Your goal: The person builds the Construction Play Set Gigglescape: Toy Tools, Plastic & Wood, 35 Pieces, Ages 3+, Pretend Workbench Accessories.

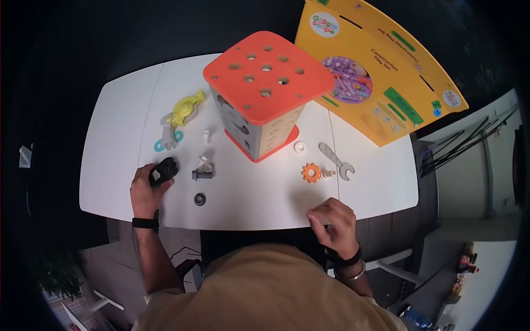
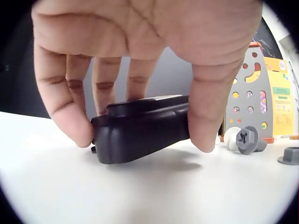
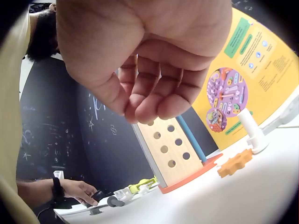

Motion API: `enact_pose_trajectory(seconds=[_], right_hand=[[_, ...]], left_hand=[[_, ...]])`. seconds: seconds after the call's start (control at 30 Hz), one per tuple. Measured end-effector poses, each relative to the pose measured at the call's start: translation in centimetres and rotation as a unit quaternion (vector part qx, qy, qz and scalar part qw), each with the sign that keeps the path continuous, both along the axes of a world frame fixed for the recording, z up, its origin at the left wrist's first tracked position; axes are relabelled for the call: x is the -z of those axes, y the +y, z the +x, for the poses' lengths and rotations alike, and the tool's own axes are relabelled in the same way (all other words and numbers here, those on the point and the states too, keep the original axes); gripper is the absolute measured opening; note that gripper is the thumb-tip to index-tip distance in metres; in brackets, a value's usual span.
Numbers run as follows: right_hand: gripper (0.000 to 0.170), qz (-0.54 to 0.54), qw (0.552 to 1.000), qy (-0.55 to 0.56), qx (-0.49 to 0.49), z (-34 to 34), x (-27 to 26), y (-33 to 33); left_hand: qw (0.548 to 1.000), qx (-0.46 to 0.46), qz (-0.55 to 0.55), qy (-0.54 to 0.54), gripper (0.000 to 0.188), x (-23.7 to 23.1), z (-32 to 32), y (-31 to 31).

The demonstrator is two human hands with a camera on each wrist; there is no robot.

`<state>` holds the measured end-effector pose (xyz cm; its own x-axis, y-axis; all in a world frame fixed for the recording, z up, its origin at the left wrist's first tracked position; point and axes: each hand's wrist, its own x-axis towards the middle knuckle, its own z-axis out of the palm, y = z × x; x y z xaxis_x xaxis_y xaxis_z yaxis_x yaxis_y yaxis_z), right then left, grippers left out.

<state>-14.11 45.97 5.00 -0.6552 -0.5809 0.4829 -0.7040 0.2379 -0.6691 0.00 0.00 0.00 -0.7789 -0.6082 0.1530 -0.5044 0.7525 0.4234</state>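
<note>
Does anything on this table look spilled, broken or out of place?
I see nothing spilled or broken. The wrench, orange gear and grey bolt lie loose on the table, but that looks like ordinary play clutter. The left hand holds a black object.

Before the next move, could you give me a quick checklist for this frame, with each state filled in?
1. Grip on the black object: ok; the left hand holds it between fingers and thumb.
2. Black object fully off the table: cannot tell; a shadow shows beneath, but contact at its lower end is unclear.
3. Right hand free: ok; it holds nothing, fingers loosely curled.
4. Room beside the left hand free of loose parts: not ok; the grey bolt and grey nut lie to its right.
5. Red-topped tower upright: ok.
6. Wrench apart from the orange gear: ok.
</note>
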Motion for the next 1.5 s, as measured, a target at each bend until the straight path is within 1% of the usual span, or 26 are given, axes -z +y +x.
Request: enact_pose_trajectory(seconds=[0.03,0.1,0.23,0.3,0.4,0.53,0.6,0.63,0.7,0.73,0.83,0.97,1.1,1.17,1.27,1.5], right_hand=[[0.014,-0.001,1.000,-0.002,0.006,-0.1,0.1,-0.1],[0.015,-0.011,1.000,-0.016,-0.017,-0.1,0.2,-0.5],[0.016,-0.012,0.999,-0.022,-0.026,0.2,0.4,-1.0],[0.017,-0.008,0.999,-0.016,-0.035,0.2,0.5,-1.0],[0.018,-0.008,0.999,-0.010,-0.031,0.1,0.9,-0.9],[0.018,-0.005,1.000,-0.010,-0.024,0.2,0.9,-0.4],[0.018,-0.010,1.000,-0.010,-0.027,0.1,0.8,-0.3],[0.018,-0.011,1.000,-0.010,-0.024,0.1,0.8,-0.3],[0.017,-0.012,0.999,-0.008,-0.034,0.1,0.9,-0.3],[0.017,-0.013,0.999,-0.008,-0.030,0.1,0.8,-0.4],[0.015,-0.011,1.000,-0.012,-0.024,0.4,0.6,-0.3],[0.012,-0.005,1.000,-0.003,-0.014,0.9,0.7,0.3],[0.011,-0.010,1.000,0.000,-0.013,1.3,0.7,0.5],[0.011,-0.011,1.000,-0.002,-0.016,1.5,0.7,0.4],[0.010,-0.010,1.000,-0.002,-0.024,1.6,0.7,0.3],[0.011,-0.013,1.000,0.004,-0.015,1.7,0.6,0.3]], left_hand=[[1.000,0.006,-0.001,-0.002,0.066,0.2,-0.1,0.0],[1.000,-0.007,-0.001,-0.007,0.067,0.4,-0.1,0.0],[1.000,0.000,-0.024,-0.021,0.069,0.7,0.0,0.0],[0.999,-0.012,-0.013,-0.038,0.076,1.0,0.0,-0.1],[1.000,0.000,-0.028,-0.013,0.075,1.4,0.2,-0.2],[0.999,-0.010,-0.052,-0.004,0.071,-0.5,0.2,1.5],[0.997,-0.017,0.064,0.039,0.063,-1.9,-0.1,2.2],[0.997,-0.014,0.064,0.038,0.063,-2.7,-0.2,2.7],[0.992,0.042,0.069,0.098,0.055,-4.3,-0.4,3.8],[0.992,0.047,0.069,0.097,0.055,-4.9,-0.5,4.2],[0.981,0.077,0.072,0.165,0.040,-6.8,-0.9,5.3],[0.979,0.118,0.054,0.159,0.033,-7.7,-1.1,6.0],[0.975,0.136,0.063,0.166,0.033,-7.6,-1.3,7.0],[0.967,0.173,0.070,0.172,0.033,-7.4,-1.1,7.4],[0.964,0.188,0.073,0.173,0.034,-7.3,-0.9,8.3],[0.966,0.188,0.064,0.169,0.035,-7.7,-0.3,9.0]])
